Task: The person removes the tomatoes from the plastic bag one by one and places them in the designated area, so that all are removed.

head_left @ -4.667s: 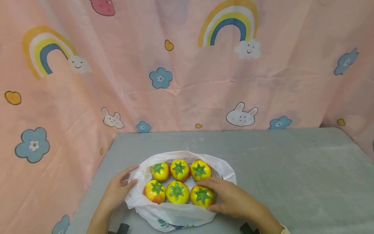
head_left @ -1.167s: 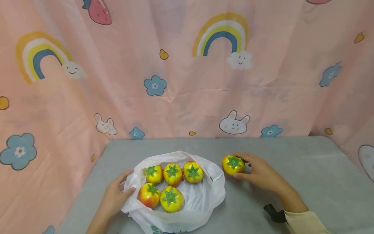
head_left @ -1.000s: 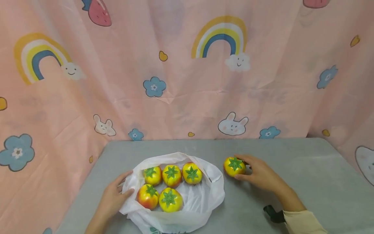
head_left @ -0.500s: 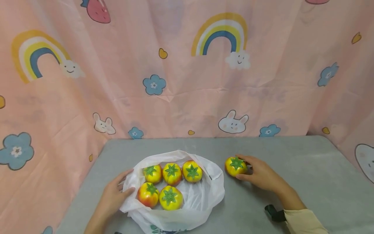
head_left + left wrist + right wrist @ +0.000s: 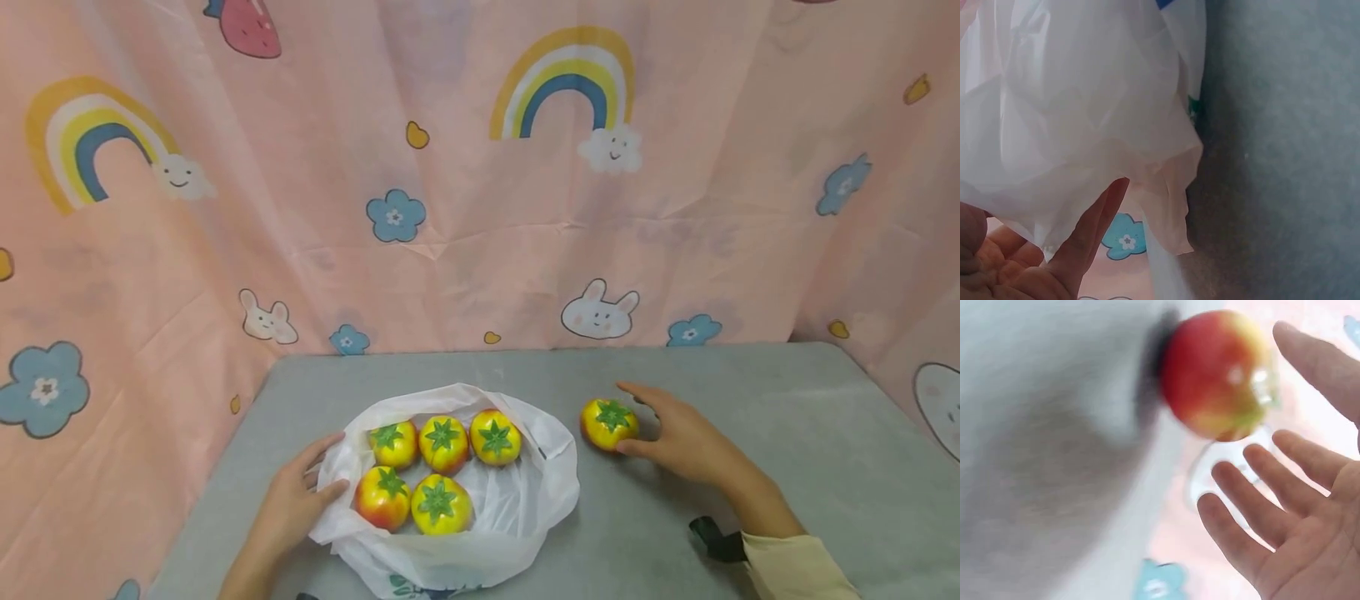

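Observation:
A white plastic bag (image 5: 450, 567) lies with its mouth spread wide on the table, holding several glossy yellow-and-red artificial fruits (image 5: 441, 504) with green star-shaped leaf tops, like tomatoes. My left hand (image 5: 288, 504) holds the bag's left rim; in the left wrist view, bag film hangs between thumb and fingers of the left hand (image 5: 1029, 269). To the right of the bag, one such fruit (image 5: 609, 425) sits on the table. Around its right side is my right hand (image 5: 686, 437), fingers spread. The right wrist view has the fruit (image 5: 1210, 375) apart from the extended fingers (image 5: 1241, 509).
The grey table (image 5: 750, 400) stretches to the right and behind the bag. A pink curtain (image 5: 465, 167) with rainbows, flowers and bunnies hangs at the back and left. Dark wrist-camera mounts show near both wrists.
My right hand has carried one fruit out of the bag to the table on the right, then loosened its fingers from it. The left hand has stayed at the bag's rim.

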A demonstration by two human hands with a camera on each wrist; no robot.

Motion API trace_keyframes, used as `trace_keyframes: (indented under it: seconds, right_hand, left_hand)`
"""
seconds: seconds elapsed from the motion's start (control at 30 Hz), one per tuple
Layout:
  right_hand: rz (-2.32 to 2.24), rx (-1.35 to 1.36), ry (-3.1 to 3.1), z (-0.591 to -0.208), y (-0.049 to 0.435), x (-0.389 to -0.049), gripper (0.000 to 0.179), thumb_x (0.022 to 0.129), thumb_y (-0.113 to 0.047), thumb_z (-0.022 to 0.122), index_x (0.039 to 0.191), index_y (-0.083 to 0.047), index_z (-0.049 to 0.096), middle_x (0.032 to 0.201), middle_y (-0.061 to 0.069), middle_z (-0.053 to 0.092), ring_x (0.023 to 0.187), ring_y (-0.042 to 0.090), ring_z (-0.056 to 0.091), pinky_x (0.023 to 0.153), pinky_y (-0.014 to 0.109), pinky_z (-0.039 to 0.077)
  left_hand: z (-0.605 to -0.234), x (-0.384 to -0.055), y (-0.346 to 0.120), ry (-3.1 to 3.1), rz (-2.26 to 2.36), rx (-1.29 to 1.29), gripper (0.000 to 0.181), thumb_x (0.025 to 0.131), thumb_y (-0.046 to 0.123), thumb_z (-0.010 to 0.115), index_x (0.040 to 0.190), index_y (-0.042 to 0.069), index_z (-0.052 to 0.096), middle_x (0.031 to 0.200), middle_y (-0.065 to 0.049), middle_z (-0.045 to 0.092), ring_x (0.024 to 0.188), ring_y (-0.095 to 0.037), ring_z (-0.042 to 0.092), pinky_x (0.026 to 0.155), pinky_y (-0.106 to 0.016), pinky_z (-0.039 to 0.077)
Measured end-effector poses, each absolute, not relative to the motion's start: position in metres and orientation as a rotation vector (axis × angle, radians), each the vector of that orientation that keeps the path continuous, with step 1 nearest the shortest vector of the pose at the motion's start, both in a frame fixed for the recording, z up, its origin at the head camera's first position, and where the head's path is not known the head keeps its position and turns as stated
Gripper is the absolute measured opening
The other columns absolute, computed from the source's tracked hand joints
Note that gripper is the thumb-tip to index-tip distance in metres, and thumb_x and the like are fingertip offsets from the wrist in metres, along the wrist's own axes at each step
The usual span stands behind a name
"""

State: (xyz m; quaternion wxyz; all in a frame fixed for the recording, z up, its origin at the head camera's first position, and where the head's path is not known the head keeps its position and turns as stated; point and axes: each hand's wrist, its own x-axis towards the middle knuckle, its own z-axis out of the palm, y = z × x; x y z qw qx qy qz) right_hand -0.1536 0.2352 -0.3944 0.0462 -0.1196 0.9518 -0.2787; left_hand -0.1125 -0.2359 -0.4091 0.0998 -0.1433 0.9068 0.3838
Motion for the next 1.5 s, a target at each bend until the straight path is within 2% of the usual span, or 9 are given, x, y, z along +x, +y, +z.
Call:
trace_keyframes:
  seconds: [0.1, 0.3, 0.57, 0.8, 0.97, 1.27, 1.5]
  right_hand:
    - [-0.829, -0.439, 2.961, -0.379, 0.221, -0.151, 0.082, 0.082, -0.04, 0.08, 0.149, -0.011, 0.043, 0.15, 0.021, 0.047, 0.136, 0.047, 0.044, 0.108, 0.069, 0.038]
    - [-0.81, -0.651, 2.975, -0.348, 0.171, -0.151, 0.072, 0.085, -0.039, 0.077, 0.146, -0.015, 0.049, 0.148, 0.013, 0.053, 0.135, 0.04, 0.05, 0.107, 0.065, 0.043]
    - [-0.861, -0.753, 2.797, -0.353, 0.114, -0.156, 0.066, 0.084, -0.029, 0.079, 0.144, -0.015, 0.053, 0.147, 0.009, 0.054, 0.135, 0.034, 0.052, 0.11, 0.058, 0.045]
    - [-0.862, -0.718, 2.749, -0.341, 0.101, -0.152, 0.065, 0.085, -0.03, 0.078, 0.144, -0.019, 0.052, 0.148, 0.006, 0.053, 0.137, 0.031, 0.05, 0.113, 0.056, 0.043]
    - [-0.84, -0.784, 2.767, -0.327, 0.1, -0.158, 0.063, 0.089, -0.033, 0.074, 0.145, -0.017, 0.051, 0.148, 0.005, 0.054, 0.137, 0.03, 0.05, 0.113, 0.054, 0.044]
    - [-0.954, -0.756, 2.744, -0.364, 0.099, -0.172, 0.057, 0.087, -0.028, 0.076, 0.138, -0.011, 0.058, 0.136, 0.008, 0.062, 0.121, 0.03, 0.061, 0.102, 0.05, 0.053]
    - [-0.947, -0.692, 2.768, -0.39, 0.1, -0.175, 0.06, 0.08, -0.03, 0.083, 0.134, -0.014, 0.062, 0.13, 0.004, 0.065, 0.118, 0.026, 0.062, 0.103, 0.049, 0.052]
  left_hand:
    - [-0.409, -0.113, -0.235, 2.685, 1.131, -0.423, 0.068, 0.091, 0.016, 0.072, 0.151, 0.021, 0.041, 0.156, -0.026, 0.036, 0.134, -0.053, 0.046, 0.096, -0.052, 0.055]
    - [-0.41, -0.112, -0.235, 2.696, 1.122, -0.43, 0.068, 0.09, 0.015, 0.072, 0.151, 0.021, 0.041, 0.156, -0.026, 0.036, 0.133, -0.053, 0.046, 0.095, -0.052, 0.055]
    - [-0.412, -0.112, -0.234, 2.701, 1.122, -0.426, 0.068, 0.09, 0.015, 0.072, 0.151, 0.022, 0.042, 0.156, -0.025, 0.037, 0.133, -0.052, 0.047, 0.096, -0.053, 0.054]
    - [-0.412, -0.11, -0.232, 2.72, 1.109, -0.413, 0.069, 0.09, 0.013, 0.072, 0.151, 0.022, 0.042, 0.154, -0.025, 0.039, 0.132, -0.053, 0.047, 0.095, -0.053, 0.055]
    - [-0.41, -0.109, -0.23, 2.729, 1.114, -0.399, 0.068, 0.09, 0.01, 0.071, 0.151, 0.02, 0.043, 0.154, -0.026, 0.039, 0.132, -0.053, 0.048, 0.095, -0.053, 0.055]
    - [-0.412, -0.108, -0.231, 2.743, 1.1, -0.397, 0.068, 0.089, 0.011, 0.072, 0.15, 0.021, 0.044, 0.154, -0.025, 0.04, 0.131, -0.052, 0.049, 0.097, -0.054, 0.053]
    - [-0.41, -0.108, -0.231, 2.74, 1.101, -0.404, 0.068, 0.09, 0.011, 0.071, 0.151, 0.021, 0.043, 0.155, -0.025, 0.039, 0.132, -0.052, 0.048, 0.098, -0.054, 0.052]
